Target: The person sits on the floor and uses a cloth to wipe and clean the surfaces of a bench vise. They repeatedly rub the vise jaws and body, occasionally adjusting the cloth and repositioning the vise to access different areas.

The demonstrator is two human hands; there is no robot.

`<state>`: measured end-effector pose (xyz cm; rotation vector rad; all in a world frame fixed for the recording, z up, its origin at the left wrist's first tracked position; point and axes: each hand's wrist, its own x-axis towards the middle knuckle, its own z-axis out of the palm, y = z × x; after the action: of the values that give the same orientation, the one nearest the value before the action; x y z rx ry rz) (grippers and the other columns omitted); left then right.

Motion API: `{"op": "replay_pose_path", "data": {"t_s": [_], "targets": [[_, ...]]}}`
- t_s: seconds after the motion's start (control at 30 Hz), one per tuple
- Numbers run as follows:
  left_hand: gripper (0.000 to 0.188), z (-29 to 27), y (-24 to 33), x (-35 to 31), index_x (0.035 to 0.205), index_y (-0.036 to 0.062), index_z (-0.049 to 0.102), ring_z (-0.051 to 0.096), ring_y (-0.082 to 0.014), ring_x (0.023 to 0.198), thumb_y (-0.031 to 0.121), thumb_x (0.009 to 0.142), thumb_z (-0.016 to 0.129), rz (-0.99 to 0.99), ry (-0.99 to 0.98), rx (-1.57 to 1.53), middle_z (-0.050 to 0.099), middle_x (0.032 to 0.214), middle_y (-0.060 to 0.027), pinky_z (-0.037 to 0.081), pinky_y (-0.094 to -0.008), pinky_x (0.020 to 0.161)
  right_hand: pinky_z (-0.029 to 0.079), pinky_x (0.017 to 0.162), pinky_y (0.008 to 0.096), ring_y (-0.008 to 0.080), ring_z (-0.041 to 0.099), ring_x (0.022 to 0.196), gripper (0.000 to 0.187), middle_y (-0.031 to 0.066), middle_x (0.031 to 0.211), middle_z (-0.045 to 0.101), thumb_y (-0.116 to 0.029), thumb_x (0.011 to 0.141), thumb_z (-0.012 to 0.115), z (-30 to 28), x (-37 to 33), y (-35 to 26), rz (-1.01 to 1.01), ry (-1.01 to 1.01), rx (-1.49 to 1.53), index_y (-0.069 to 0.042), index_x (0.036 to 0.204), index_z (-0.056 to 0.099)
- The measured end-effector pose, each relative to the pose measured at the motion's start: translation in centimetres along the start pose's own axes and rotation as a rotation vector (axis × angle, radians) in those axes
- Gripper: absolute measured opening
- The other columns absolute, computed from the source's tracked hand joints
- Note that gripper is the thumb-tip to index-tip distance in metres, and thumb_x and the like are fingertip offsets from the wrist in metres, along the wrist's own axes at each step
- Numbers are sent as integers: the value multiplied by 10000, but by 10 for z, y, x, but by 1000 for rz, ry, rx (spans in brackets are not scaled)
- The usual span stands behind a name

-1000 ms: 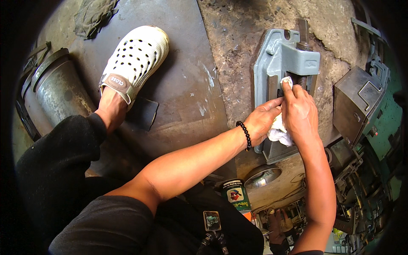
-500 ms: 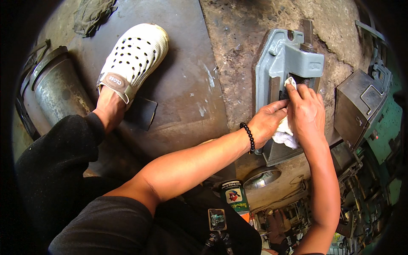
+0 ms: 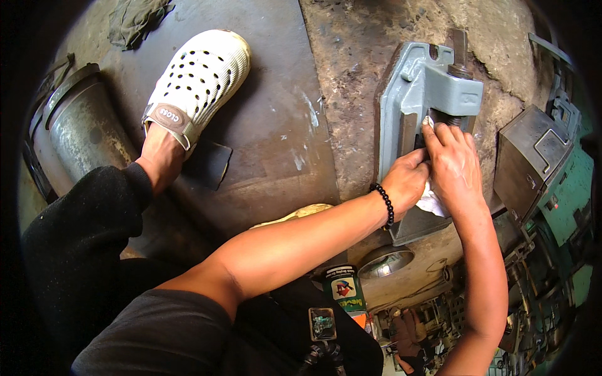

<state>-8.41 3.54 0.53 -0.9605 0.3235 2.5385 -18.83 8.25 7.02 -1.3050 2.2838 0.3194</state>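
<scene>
A grey-painted machine vise [image 3: 453, 94] lies on the floor to the right, its screw end pointing away from me. My right hand [image 3: 453, 166] presses a white rag [image 3: 431, 202] down into the gap beside the vise's jaw. A rag corner pokes out past the index fingertip. My left hand [image 3: 404, 182], with a black bead bracelet at the wrist, meets the right from the left side. Its fingers are closed at the rag, their tips partly hidden by the right hand. Most of the cloth is covered by both hands.
My white clog [image 3: 199, 81] stands on a metal sheet [image 3: 276, 125]. At the left is a metal cylinder [image 3: 91, 125]. A metal box [image 3: 533, 156] sits right of the vise. Nearer me are a shiny bowl [image 3: 387, 260] and a green paint can [image 3: 346, 289]. A dark cloth [image 3: 135, 22] lies far left.
My left hand has shifted slightly right and forward, closer against the right hand, and less of the rag shows. The view has moved a little; the vise has stayed in place.
</scene>
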Motion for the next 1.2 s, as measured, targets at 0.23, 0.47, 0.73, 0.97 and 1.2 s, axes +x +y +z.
{"op": "replay_pose_path", "data": {"t_s": [0.23, 0.47, 0.73, 0.97, 1.2], "targets": [[286, 10, 12, 2, 1274, 63, 522, 630, -160, 1012, 151, 1022, 421, -59, 7, -164, 638, 1147, -80, 532, -324, 830, 423, 829, 340, 219, 563, 948, 311, 74, 925, 585, -123, 804, 556, -5, 16, 3, -117, -80, -143, 2, 1066, 669], [281, 10, 15, 1, 1267, 71, 529, 661, -171, 925, 130, 1007, 441, -102, 30, -224, 666, 1084, -79, 555, -329, 778, 421, 846, 353, 224, 564, 958, 334, 74, 949, 594, -138, 822, 560, -5, 18, -4, -61, -147, -225, -15, 1115, 661], [270, 5, 0, 3, 1229, 41, 561, 641, -155, 910, 151, 1004, 459, -102, 49, -121, 661, 1057, -74, 527, -301, 763, 459, 813, 401, 264, 601, 959, 411, 97, 969, 601, -113, 813, 582, -12, 15, -7, 105, -196, -198, -85, 1218, 642], [331, 12, 6, 3, 1244, -5, 558, 560, -172, 1074, 84, 956, 423, -85, 24, -248, 629, 1161, -114, 444, -306, 936, 476, 805, 385, 261, 607, 920, 404, 90, 953, 596, -77, 803, 567, -13, 21, -5, 37, -178, -207, -63, 1199, 649], [301, 8, 9, 5, 1273, 54, 523, 647, -189, 969, 107, 1001, 403, -133, 1, -289, 644, 1137, -100, 544, -332, 762, 508, 785, 382, 257, 613, 902, 415, 90, 960, 584, -75, 799, 565, -9, 23, -4, -21, -210, -180, -40, 1206, 638]]}}
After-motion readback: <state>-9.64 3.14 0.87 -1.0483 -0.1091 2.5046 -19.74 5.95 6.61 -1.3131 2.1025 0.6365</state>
